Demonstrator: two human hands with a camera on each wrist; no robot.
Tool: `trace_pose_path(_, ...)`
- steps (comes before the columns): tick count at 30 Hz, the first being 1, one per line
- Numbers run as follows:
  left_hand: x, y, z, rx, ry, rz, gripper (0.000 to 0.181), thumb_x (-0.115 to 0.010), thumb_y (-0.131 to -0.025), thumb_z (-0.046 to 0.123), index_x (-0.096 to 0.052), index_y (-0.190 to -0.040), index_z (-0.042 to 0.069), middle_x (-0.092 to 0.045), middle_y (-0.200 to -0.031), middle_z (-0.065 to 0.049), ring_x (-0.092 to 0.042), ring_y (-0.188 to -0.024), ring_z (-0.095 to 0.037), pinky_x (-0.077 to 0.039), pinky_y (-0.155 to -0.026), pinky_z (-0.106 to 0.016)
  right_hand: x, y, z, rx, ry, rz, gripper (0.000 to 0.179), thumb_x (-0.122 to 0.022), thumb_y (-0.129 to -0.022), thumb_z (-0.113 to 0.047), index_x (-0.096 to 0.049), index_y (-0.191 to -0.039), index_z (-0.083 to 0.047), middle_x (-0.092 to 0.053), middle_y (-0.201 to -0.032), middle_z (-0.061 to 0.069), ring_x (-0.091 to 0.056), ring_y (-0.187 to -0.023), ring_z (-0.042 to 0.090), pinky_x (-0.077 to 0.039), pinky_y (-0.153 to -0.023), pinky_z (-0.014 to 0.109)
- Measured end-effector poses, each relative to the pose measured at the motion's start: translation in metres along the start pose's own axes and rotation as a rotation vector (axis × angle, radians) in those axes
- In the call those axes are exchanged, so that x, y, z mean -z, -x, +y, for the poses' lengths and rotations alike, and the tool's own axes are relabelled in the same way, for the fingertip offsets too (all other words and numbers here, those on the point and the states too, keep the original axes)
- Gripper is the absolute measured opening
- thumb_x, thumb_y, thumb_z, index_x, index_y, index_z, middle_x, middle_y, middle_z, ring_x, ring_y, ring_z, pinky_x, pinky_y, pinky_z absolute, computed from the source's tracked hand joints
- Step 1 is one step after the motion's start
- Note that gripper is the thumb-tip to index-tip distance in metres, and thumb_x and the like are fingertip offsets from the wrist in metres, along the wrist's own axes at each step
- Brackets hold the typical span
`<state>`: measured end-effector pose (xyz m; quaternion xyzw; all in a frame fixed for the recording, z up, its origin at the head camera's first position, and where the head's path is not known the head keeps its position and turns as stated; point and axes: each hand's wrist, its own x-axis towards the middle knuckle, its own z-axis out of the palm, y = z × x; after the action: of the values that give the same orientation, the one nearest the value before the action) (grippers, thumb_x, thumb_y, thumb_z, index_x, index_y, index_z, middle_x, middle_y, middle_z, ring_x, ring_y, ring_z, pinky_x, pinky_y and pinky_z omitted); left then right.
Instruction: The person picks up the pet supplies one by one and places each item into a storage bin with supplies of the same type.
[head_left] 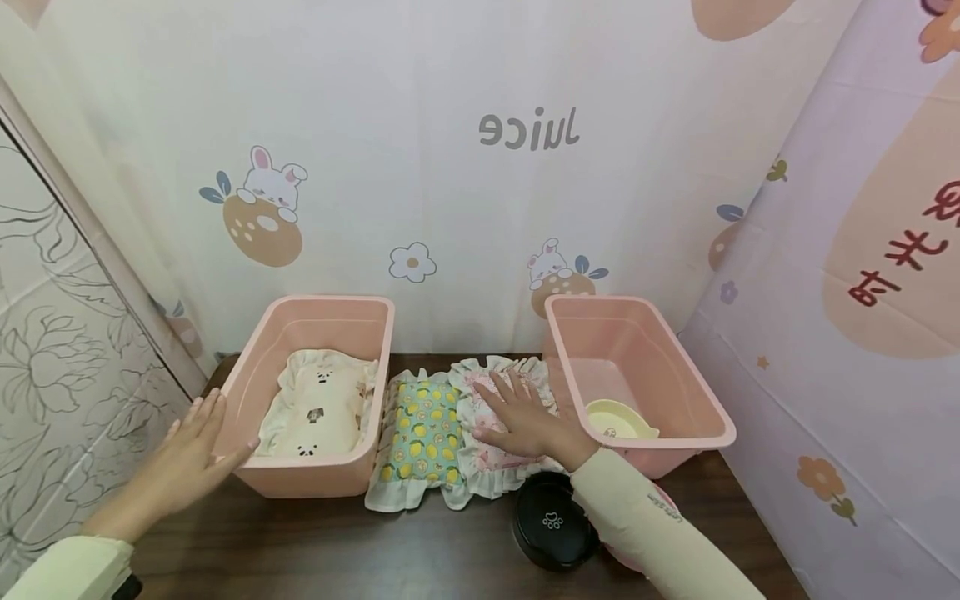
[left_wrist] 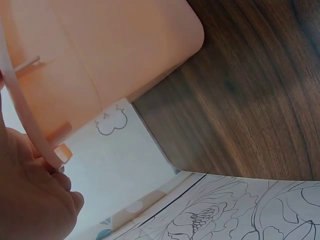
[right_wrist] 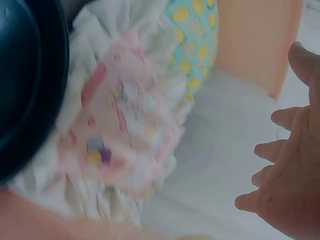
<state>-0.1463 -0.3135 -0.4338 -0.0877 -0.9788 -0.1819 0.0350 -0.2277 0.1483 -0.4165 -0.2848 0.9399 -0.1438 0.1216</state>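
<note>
Right hand (head_left: 520, 419) hung wide-fingered above frilled cushion (right_wrist: 120, 130); left hand (head_left: 183, 454) straight-fingered at bin (head_left: 315, 482). We risked tipping black bowl (head_left: 555, 533) (sleeve (head_left: 645, 521) close by) if reaching low.

From my station I see two bare hands, the left hand (head_left: 183, 458) and the right hand (head_left: 521, 421), each emerging from a pale cloth sleeve. The light cream left sleeve (head_left: 71, 571), faintly greenish, ends in a plain cuff; a small black piece (head_left: 127, 588) shows at its near right edge, too little for me to identify. The smooth cream-beige right sleeve (head_left: 645, 525) carries small dark lettering (head_left: 665, 505) along its right side, unreadable to me.
</note>
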Motion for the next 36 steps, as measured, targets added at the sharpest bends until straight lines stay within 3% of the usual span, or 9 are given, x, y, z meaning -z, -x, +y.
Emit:
trace_pose_path(11, 0.000, -0.003, 0.004, 0.018, 0.005, -0.020, 0.090, -0.047, -0.097, 0.048, -0.006, -0.147, -0.015, 0.002, -0.154, -0.033, 0.008, -0.141, -0.050, 0.005, -0.110, -0.065, -0.048, -0.037, -0.029, 0.010, -0.133, -0.002, 0.072, -0.045, -0.098, -0.049, -0.017, -0.155, -0.015, -0.006, -0.159, 0.020, 0.006, -0.145, 0.043, -0.005, -0.111, 0.066)
trace_pose_path(20, 0.002, -0.001, 0.004, 0.028, 0.006, -0.016, 0.089, -0.047, -0.097, 0.047, -0.007, -0.146, -0.016, 0.001, -0.153, -0.035, 0.005, -0.140, -0.052, 0.002, -0.108, -0.067, -0.084, -0.070, -0.048, -0.039, -0.207, -0.005, 0.072, -0.047, -0.097, -0.048, -0.021, -0.154, -0.012, -0.010, -0.158, 0.023, 0.003, -0.143, 0.047, -0.011, -0.111, 0.066)
trace_pose_path(27, 0.002, 0.001, 0.004, 0.028, 0.006, -0.011, 0.089, -0.047, -0.097, 0.048, -0.008, -0.146, -0.016, 0.000, -0.153, -0.035, 0.006, -0.140, -0.051, 0.002, -0.109, -0.067, -0.115, -0.082, -0.061, -0.151, -0.166, 0.073, 0.076, -0.051, -0.094, -0.053, -0.024, -0.153, -0.013, -0.011, -0.158, 0.022, -0.005, -0.142, 0.050, -0.020, -0.108, 0.066)
trace_pose_path(36, 0.002, -0.002, 0.004, 0.031, 0.023, -0.016, 0.090, -0.047, -0.097, 0.048, -0.007, -0.146, -0.015, 0.001, -0.153, -0.035, 0.007, -0.140, -0.051, 0.002, -0.109, -0.067, -0.143, -0.093, -0.072, -0.289, -0.160, 0.269, 0.087, -0.059, -0.084, -0.061, -0.027, -0.153, -0.019, -0.012, -0.160, 0.015, -0.005, -0.143, 0.048, -0.017, -0.102, 0.074)
